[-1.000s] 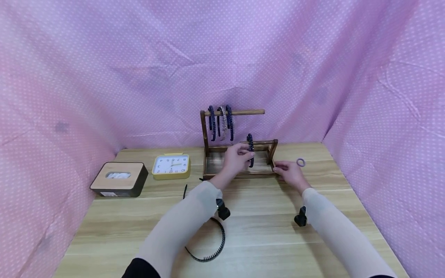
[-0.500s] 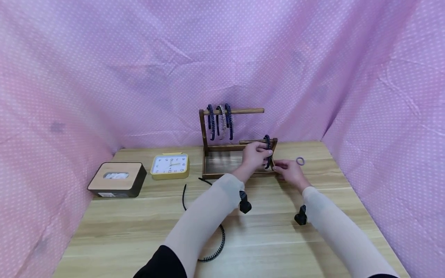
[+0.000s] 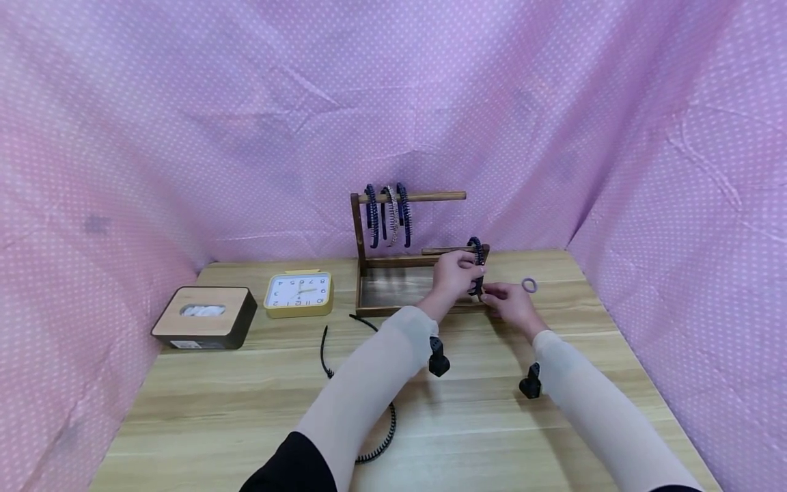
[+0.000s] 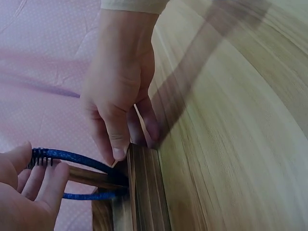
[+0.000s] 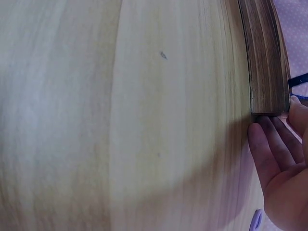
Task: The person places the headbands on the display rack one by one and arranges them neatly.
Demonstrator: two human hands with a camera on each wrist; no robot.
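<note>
My left hand [image 3: 453, 275] pinches a dark blue toothed headband [image 3: 477, 263] that hangs around the lower bar [image 3: 445, 251] of a brown wooden rack [image 3: 358, 229], close to the right-hand post. In the left wrist view, the blue band [image 4: 86, 158] loops about the bar, its teeth against my left fingers [image 4: 50, 185]. The right hand [image 3: 515, 305] grips the rack's front right corner, with the thumb on top and several fingers at the end face, seen in the right wrist view. On the upper bar hang three headbands: two dark ones and a glittery one [image 3: 393, 222].
Black headbands lie on the table, one toothed [image 3: 389, 437], partly hidden under my left forearm. A yellow clock [image 3: 299, 294] lies left of the rack, with a tissue box [image 3: 205, 318] further left. A lavender ring [image 3: 529, 285] lies beyond my right hand.
My left hand has moved right, sliding the blue headband along the lower bar to the right post. The right hand has kept its hold on the rack's corner.
</note>
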